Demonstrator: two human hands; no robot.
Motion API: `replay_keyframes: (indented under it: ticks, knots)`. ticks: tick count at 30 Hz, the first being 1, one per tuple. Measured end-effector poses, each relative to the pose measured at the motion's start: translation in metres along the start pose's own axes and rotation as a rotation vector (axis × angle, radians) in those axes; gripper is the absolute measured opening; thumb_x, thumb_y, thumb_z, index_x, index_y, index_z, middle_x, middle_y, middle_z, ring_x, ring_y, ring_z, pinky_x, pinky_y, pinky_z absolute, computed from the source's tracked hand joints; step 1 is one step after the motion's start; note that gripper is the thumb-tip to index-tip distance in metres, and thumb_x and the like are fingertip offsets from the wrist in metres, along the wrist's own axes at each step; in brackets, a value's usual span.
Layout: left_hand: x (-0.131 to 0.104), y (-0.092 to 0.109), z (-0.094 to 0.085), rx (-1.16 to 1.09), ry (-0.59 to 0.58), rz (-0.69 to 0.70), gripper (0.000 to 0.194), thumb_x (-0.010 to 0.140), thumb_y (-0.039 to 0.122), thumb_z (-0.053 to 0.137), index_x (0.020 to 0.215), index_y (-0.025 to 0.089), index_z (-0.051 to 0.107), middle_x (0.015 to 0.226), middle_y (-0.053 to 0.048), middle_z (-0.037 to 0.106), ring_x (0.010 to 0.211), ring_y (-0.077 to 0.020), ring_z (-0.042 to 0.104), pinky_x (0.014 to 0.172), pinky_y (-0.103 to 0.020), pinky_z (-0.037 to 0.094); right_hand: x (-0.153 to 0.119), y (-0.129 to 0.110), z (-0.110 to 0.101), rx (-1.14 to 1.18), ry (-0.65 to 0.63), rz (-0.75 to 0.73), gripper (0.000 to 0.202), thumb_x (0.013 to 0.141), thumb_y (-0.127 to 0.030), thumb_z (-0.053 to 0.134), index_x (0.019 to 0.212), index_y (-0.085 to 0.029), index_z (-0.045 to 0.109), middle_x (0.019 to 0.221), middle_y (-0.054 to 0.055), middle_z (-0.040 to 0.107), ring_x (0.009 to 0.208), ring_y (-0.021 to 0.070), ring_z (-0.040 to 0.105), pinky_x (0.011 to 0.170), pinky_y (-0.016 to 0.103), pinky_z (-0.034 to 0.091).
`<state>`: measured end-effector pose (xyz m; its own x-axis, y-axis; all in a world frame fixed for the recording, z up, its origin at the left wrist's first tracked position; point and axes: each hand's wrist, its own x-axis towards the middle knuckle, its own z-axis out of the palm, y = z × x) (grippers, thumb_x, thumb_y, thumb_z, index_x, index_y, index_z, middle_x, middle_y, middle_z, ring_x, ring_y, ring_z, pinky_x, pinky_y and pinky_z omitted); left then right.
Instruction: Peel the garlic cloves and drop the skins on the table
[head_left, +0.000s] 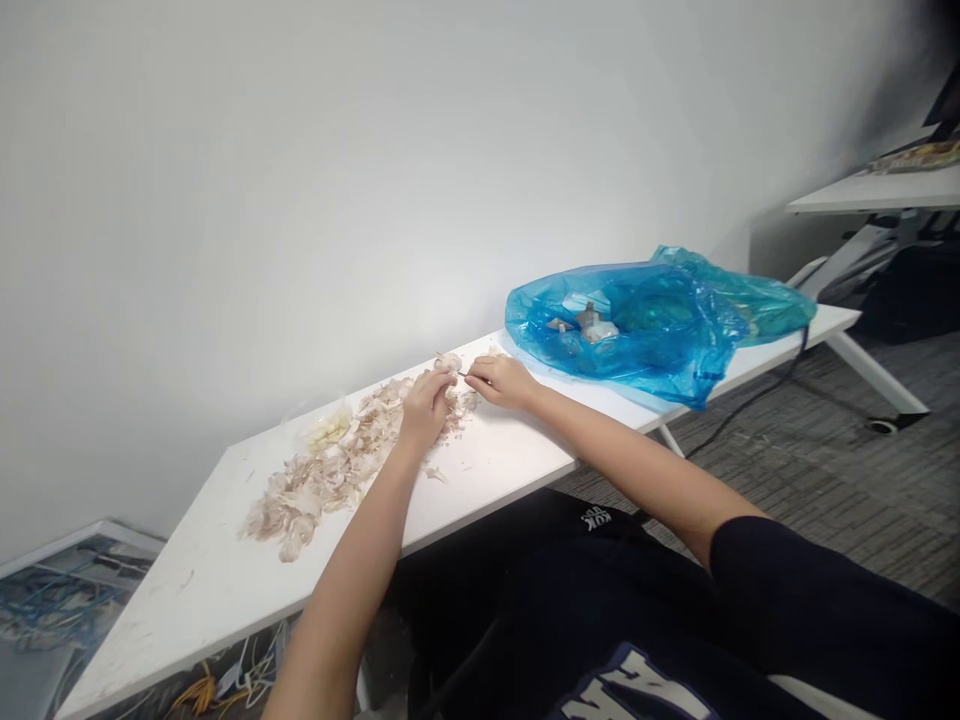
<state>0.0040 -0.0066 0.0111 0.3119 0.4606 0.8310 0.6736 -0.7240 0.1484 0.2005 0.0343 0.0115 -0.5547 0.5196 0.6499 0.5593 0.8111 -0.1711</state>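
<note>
My left hand (425, 405) is closed above the pile of garlic skins, its fingertips pinched together; what they hold is hidden. Close on its right, my right hand (504, 380) grips a thin dark tool (463, 375), perhaps a small knife, whose tip points at the left fingers. Just beyond the fingertips lies a pale garlic bulb (448, 361). Dry garlic skins (322, 490) spread leftward over the white table (495, 450). Behind them, pale yellow peeled garlic cloves (330, 428) sit in what looks like clear plastic.
An open blue plastic bag (660, 350) with garlic bulbs (596, 325) inside lies on the table's right part. A greenish bag (776, 305) is behind it. The wall (375, 200) runs along the back edge. A black cable (757, 400) hangs at the right; loose cables (225, 690) lie below left.
</note>
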Motion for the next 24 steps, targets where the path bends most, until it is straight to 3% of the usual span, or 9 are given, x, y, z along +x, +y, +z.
replay_keyframes:
  ticks: [9, 15, 24]
  knots:
    - [-0.0005, -0.0049, 0.0005, 0.021, 0.002, 0.003, 0.024, 0.09, 0.014, 0.044, 0.098, 0.02, 0.066, 0.111, -0.01, 0.066, 0.109, -0.0196, 0.061, 0.095, -0.038, 0.05, 0.0028, 0.0, 0.0033, -0.008, -0.071, 0.037, 0.028, 0.099, -0.031, 0.041, 0.089, -0.015, 0.062, 0.09, 0.005, 0.063, 0.085, 0.013, 0.054, 0.074, 0.023, 0.034]
    - [-0.0017, -0.0079, 0.0031, -0.038, -0.018, 0.007, 0.024, 0.091, 0.015, 0.042, 0.101, 0.02, 0.064, 0.104, -0.008, 0.068, 0.103, -0.0196, 0.061, 0.092, -0.038, 0.05, 0.0043, 0.0006, 0.0053, -0.029, -0.083, 0.047, 0.031, 0.102, -0.033, 0.035, 0.092, -0.016, 0.059, 0.093, 0.004, 0.064, 0.086, 0.0123, 0.055, 0.076, 0.022, 0.033]
    - [-0.0023, -0.0009, 0.0066, -0.202, 0.052, -0.25, 0.021, 0.088, 0.02, 0.046, 0.099, 0.02, 0.064, 0.099, -0.006, 0.065, 0.087, -0.0176, 0.066, 0.081, -0.034, 0.056, 0.0016, -0.0046, 0.0026, -0.082, -0.139, 0.163, 0.032, 0.102, -0.038, 0.031, 0.101, -0.021, 0.058, 0.093, 0.002, 0.067, 0.084, 0.013, 0.059, 0.071, 0.021, 0.032]
